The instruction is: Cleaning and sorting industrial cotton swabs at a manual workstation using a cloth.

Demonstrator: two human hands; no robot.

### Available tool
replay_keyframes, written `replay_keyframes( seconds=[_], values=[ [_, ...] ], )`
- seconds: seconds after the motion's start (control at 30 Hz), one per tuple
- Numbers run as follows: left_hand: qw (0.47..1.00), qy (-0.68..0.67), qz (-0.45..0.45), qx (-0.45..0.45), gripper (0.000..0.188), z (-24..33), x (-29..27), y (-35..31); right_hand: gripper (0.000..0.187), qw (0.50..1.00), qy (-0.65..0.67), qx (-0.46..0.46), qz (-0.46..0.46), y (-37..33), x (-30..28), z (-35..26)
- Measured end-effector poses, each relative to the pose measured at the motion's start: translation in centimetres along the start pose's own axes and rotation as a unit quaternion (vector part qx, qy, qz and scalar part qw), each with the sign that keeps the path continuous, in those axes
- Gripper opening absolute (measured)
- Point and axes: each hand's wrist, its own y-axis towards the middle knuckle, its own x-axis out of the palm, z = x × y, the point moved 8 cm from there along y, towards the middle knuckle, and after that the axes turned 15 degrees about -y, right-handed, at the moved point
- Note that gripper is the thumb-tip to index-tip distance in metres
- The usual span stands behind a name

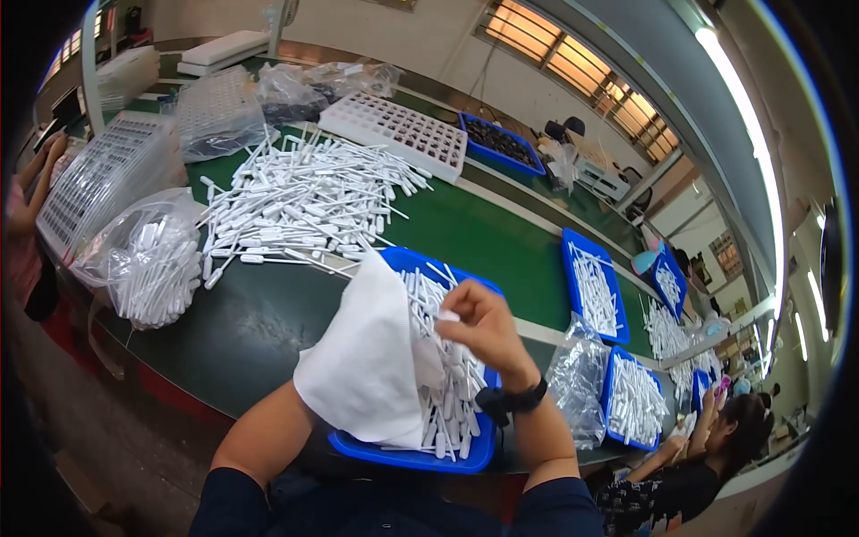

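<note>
A white cloth (362,358) drapes over my left hand, hiding its fingers; only the forearm shows beneath it. Just right of the cloth, my right hand (483,329) has its thumb and fingers pinched on a small white piece (448,316), partly covered by the fingers. Both hands are above a blue tray (483,438) at the table's near edge. White plastic sticks (456,407) with thick bulb-like ends, similar to droppers, fill the tray. Ahead, a large loose heap of the same sticks (309,192) lies on the green table surface.
Left stand a clear bag of sticks (157,259) and stacked clear trays (116,174). Behind the heap lies a white hole tray (394,130), near a blue tray of dark parts (501,141). More stick-filled blue trays (660,394) and a co-worker (707,456) are to the right.
</note>
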Motion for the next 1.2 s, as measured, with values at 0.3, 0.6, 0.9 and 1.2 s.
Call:
replay_keyframes(
  seconds=[0.3, 0.6, 0.9, 1.2],
  values=[
    [0.772, 0.538, -0.209, -0.266, 0.063, 3.7, 9.7, 3.1, 0.018, 0.994, 0.06, 0.089, 0.037, -5.4, -2.0, 5.8],
    [0.86, 0.369, -0.087, -0.343, 0.067, 1.0, 6.8, 0.0, 0.021, 0.982, 0.162, 0.081, 0.054, -6.2, -2.2, 6.7],
    [0.859, 0.382, -0.083, -0.332, 0.068, 1.7, 6.9, 0.7, 0.021, 0.991, 0.109, 0.028, 0.075, -6.6, -2.5, 5.5],
    [0.831, 0.458, -0.155, -0.274, 0.053, 1.9, 8.1, 1.9, 0.022, 0.987, 0.133, 0.008, 0.086, -6.6, -2.7, 5.7]
  ],
)
